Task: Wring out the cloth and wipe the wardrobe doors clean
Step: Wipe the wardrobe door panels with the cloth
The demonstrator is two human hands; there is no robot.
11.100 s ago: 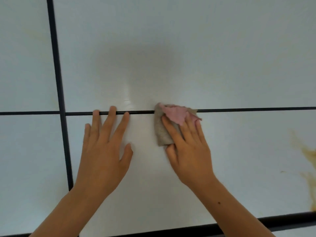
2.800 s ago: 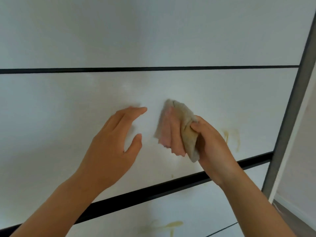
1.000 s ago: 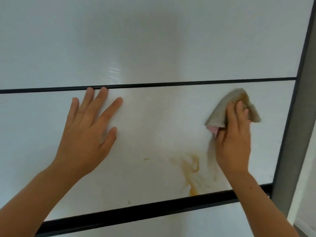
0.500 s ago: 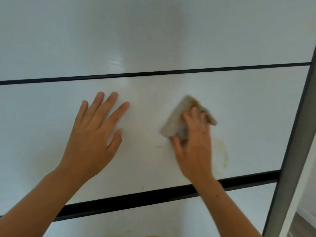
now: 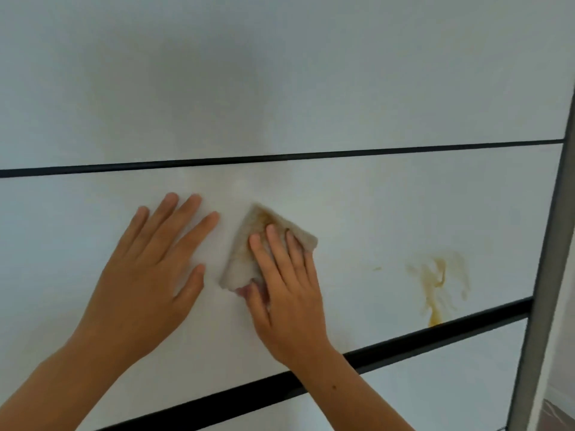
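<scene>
Hands (image 5: 144, 275) (image 5: 287, 297) on door (image 5: 357, 219); cloth (image 5: 241, 262) seemingly stained

On the white door panel (image 5: 373, 213), the left hand (image 5: 149, 275) lies flat just beside the cloth (image 5: 241, 262) and blocks the way leftward. To the right of the right hand (image 5: 289, 303), which presses the cloth, the panel runs open as far as the grey upright frame (image 5: 547, 275), with only a flat yellow-brown stain (image 5: 435, 281) on it. A thin black strip (image 5: 280, 157) bounds the panel above and a thicker black bar (image 5: 435, 331) below.
</scene>
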